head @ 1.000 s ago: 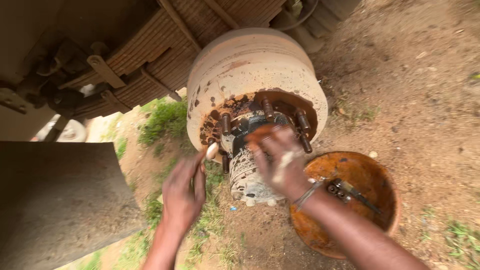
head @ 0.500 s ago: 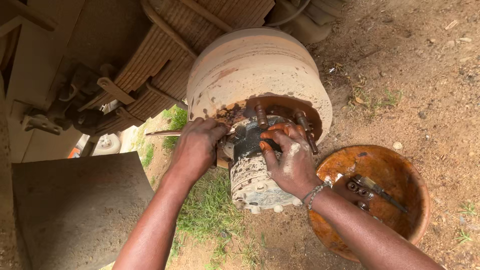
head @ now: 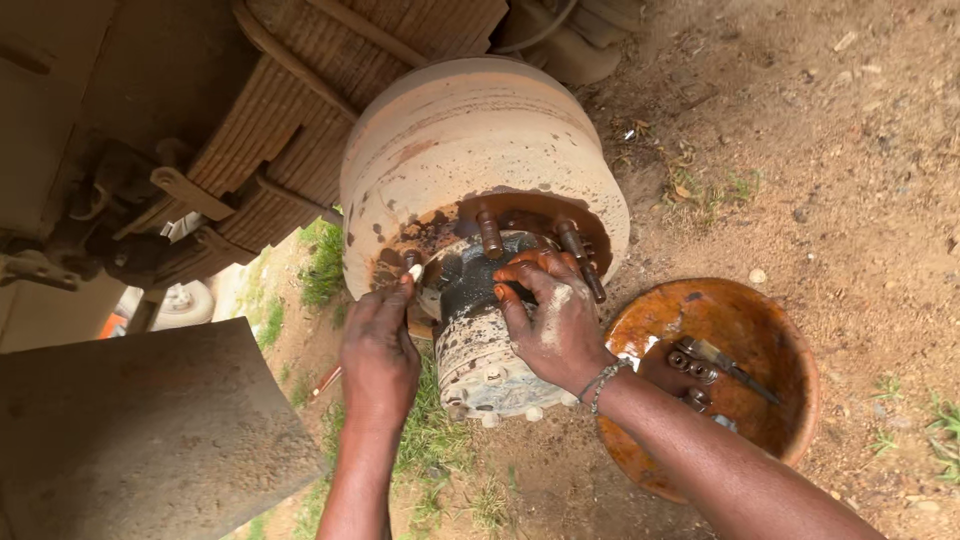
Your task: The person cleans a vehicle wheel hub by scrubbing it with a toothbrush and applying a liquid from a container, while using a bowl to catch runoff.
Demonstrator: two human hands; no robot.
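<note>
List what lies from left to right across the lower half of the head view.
Curved metal mudguard → left hand → greasy wheel hub → right hand → rusty orange bowl holding small metal parts.

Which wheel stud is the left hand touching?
The leftmost stud, at the hub's left edge: the left hand has its fingertips on it. The upper studs stand free; the right hand rests on the hub.
</note>
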